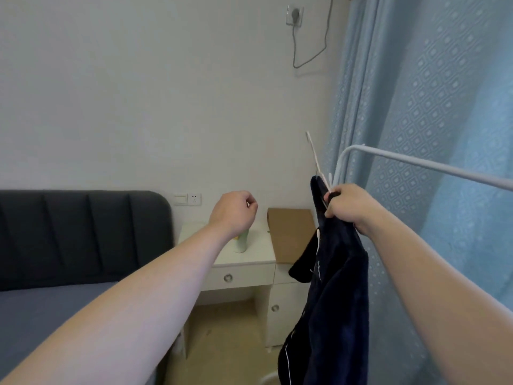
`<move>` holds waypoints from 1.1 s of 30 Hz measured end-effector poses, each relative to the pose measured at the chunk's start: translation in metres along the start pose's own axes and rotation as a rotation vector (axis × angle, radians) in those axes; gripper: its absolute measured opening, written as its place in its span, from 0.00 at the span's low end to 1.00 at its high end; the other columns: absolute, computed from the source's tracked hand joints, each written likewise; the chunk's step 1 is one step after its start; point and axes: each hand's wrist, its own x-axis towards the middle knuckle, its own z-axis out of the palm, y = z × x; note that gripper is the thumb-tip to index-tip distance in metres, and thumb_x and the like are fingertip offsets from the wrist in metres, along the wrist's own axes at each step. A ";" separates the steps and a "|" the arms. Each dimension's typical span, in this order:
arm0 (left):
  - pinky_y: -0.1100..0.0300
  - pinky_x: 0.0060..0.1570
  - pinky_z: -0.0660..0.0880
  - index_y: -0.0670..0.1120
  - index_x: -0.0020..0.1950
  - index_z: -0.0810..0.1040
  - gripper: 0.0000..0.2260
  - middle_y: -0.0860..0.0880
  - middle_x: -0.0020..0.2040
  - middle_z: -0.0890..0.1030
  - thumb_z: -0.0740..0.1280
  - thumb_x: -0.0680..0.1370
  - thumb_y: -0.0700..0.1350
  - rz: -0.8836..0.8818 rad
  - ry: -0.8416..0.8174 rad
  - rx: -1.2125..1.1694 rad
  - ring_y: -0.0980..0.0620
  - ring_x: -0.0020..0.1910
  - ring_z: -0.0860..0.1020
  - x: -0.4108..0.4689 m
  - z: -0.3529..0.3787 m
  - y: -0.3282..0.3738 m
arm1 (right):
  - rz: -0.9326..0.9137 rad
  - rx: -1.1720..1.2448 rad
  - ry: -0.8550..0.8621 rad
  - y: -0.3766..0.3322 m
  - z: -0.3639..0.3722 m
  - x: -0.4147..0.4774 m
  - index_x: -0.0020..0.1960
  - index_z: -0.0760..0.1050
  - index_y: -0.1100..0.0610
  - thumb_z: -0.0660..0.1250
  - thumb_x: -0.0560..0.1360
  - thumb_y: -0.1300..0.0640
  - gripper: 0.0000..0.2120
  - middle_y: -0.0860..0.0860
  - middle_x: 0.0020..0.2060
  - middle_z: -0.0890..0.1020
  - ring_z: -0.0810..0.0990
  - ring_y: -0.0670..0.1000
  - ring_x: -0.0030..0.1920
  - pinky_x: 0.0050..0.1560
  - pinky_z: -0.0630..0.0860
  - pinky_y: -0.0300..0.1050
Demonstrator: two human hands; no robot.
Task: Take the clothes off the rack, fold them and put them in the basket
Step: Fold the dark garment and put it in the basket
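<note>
My R hand (348, 208) – clenched round collar of navy garment (337, 287) and neck of hanger (315, 155). My L hand (236, 211) – fingers curled in, holding nothing, well apart from cloth. Garment hangs just beside rack rail (416, 163); hook looks clear of it. Judged soft, limp, light; hanger stiff. Best hold: both shoulders. Basket not in view.

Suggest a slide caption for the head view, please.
Right hand grips a dark garment and hanger beside the white rack; left hand free.

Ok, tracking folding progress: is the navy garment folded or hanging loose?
Hanging loose, unfolded: the navy garment droops full length from the white hanger, which the right hand grips.
</note>
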 end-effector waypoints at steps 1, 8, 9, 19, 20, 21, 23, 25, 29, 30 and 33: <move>0.59 0.44 0.73 0.50 0.49 0.82 0.08 0.54 0.41 0.78 0.63 0.79 0.47 0.003 -0.006 0.000 0.49 0.47 0.78 -0.005 -0.003 -0.006 | 0.003 -0.009 -0.016 -0.001 0.004 -0.012 0.43 0.76 0.57 0.66 0.72 0.74 0.13 0.57 0.41 0.78 0.77 0.54 0.40 0.36 0.74 0.41; 0.57 0.45 0.74 0.49 0.48 0.82 0.08 0.49 0.46 0.82 0.64 0.79 0.47 0.002 -0.061 0.004 0.47 0.47 0.79 -0.055 -0.024 -0.046 | -0.017 -0.047 0.056 -0.015 0.028 -0.075 0.42 0.75 0.59 0.64 0.73 0.71 0.09 0.57 0.39 0.79 0.78 0.56 0.40 0.36 0.72 0.41; 0.57 0.47 0.75 0.49 0.48 0.83 0.08 0.49 0.46 0.82 0.64 0.79 0.47 0.004 -0.067 -0.003 0.47 0.48 0.79 -0.063 -0.026 -0.050 | -0.016 -0.019 0.100 -0.017 0.028 -0.081 0.42 0.74 0.59 0.62 0.73 0.71 0.08 0.57 0.37 0.77 0.76 0.55 0.39 0.36 0.70 0.41; 0.56 0.48 0.76 0.54 0.44 0.78 0.06 0.54 0.42 0.80 0.63 0.79 0.46 0.083 -0.141 -0.071 0.51 0.46 0.79 -0.097 -0.038 -0.057 | -0.051 -0.212 -0.068 -0.036 0.057 -0.150 0.40 0.77 0.54 0.69 0.71 0.72 0.13 0.52 0.36 0.79 0.77 0.51 0.38 0.31 0.68 0.39; 0.56 0.47 0.76 0.53 0.46 0.78 0.05 0.55 0.42 0.80 0.63 0.79 0.46 0.083 -0.142 -0.087 0.51 0.46 0.79 -0.098 -0.038 -0.054 | -0.066 -0.239 -0.082 -0.035 0.062 -0.154 0.39 0.76 0.52 0.70 0.71 0.71 0.14 0.51 0.36 0.79 0.77 0.50 0.38 0.31 0.68 0.38; 0.57 0.45 0.74 0.52 0.49 0.78 0.04 0.55 0.43 0.79 0.63 0.78 0.46 0.076 -0.138 -0.105 0.50 0.47 0.79 -0.098 -0.037 -0.053 | -0.085 -0.263 -0.097 -0.035 0.066 -0.156 0.38 0.76 0.51 0.71 0.70 0.71 0.15 0.50 0.36 0.79 0.77 0.49 0.38 0.31 0.68 0.38; 0.56 0.48 0.73 0.48 0.58 0.76 0.10 0.52 0.49 0.77 0.65 0.77 0.46 0.053 -0.129 -0.137 0.48 0.51 0.77 -0.100 -0.038 -0.055 | -0.134 -0.313 -0.131 -0.036 0.066 -0.162 0.38 0.76 0.50 0.71 0.70 0.70 0.15 0.49 0.38 0.79 0.77 0.49 0.39 0.34 0.69 0.40; 0.51 0.58 0.73 0.46 0.67 0.71 0.20 0.47 0.60 0.75 0.66 0.76 0.48 0.009 -0.111 -0.143 0.45 0.59 0.75 -0.101 -0.041 -0.062 | -0.205 -0.393 -0.178 -0.036 0.060 -0.167 0.39 0.76 0.50 0.72 0.70 0.68 0.13 0.51 0.41 0.80 0.79 0.53 0.43 0.40 0.73 0.44; 0.49 0.68 0.67 0.45 0.74 0.66 0.28 0.44 0.70 0.71 0.67 0.76 0.53 -0.066 -0.085 -0.117 0.41 0.69 0.69 -0.103 -0.053 -0.085 | -0.407 -0.527 -0.260 -0.031 0.052 -0.169 0.43 0.77 0.55 0.73 0.70 0.66 0.09 0.57 0.47 0.79 0.79 0.60 0.50 0.57 0.74 0.54; 0.49 0.68 0.67 0.46 0.74 0.67 0.29 0.44 0.70 0.72 0.67 0.76 0.56 -0.071 -0.093 -0.101 0.41 0.69 0.69 -0.103 -0.054 -0.091 | -0.444 -0.525 -0.262 -0.028 0.050 -0.168 0.43 0.76 0.54 0.73 0.70 0.66 0.09 0.54 0.48 0.77 0.78 0.58 0.50 0.58 0.74 0.54; 0.48 0.66 0.70 0.48 0.72 0.69 0.29 0.47 0.67 0.75 0.65 0.75 0.61 -0.084 -0.096 -0.086 0.43 0.67 0.72 -0.110 -0.065 -0.109 | -0.518 -0.497 -0.261 -0.018 0.057 -0.161 0.40 0.73 0.44 0.74 0.71 0.63 0.15 0.43 0.50 0.72 0.76 0.48 0.53 0.61 0.71 0.47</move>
